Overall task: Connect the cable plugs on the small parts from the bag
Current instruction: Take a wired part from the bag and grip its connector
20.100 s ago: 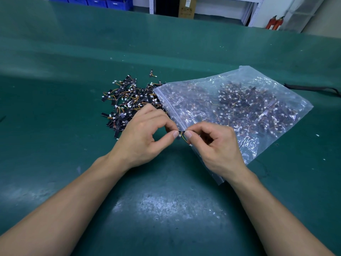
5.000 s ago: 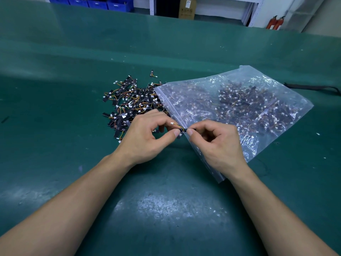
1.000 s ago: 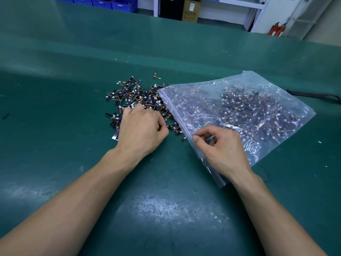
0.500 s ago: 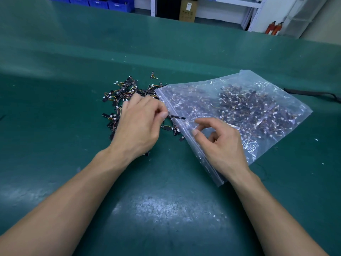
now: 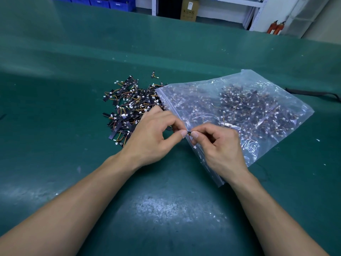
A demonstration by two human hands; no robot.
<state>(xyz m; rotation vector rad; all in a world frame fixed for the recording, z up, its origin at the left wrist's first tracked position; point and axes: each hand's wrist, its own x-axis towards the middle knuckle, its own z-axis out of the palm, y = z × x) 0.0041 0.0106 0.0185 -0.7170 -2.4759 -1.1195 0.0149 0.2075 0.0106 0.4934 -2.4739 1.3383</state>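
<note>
- A wide green table (image 5: 55, 126) fills the view, with shelving, blue bins (image 5: 96, 1) and a cardboard box (image 5: 190, 9) along its far edge.
- A clear plastic bag (image 5: 262, 85) lies flat on the table, right of centre, holding many small black parts with thin wires and white plugs. Its open mouth faces left.
- A loose pile of the same parts (image 5: 125, 108) spreads on the table just beside the bag's mouth, touching it.
- The left hand (image 5: 153, 139) hovers over the near edge of the pile. Its thumb and forefinger pinch one end of a small part; the other fingers are curled under.
- The right hand (image 5: 221, 146) sits over the bag's near corner. Its thumb and forefinger pinch the other end of the same part, with the remaining fingers curled in.
- The small part (image 5: 189, 133) is a short dark piece held between the two pinches, at the bag's edge.
- A white plug (image 5: 194, 147) hangs on a thin wire just below the right thumb. Whether it is joined to anything cannot be told.
</note>
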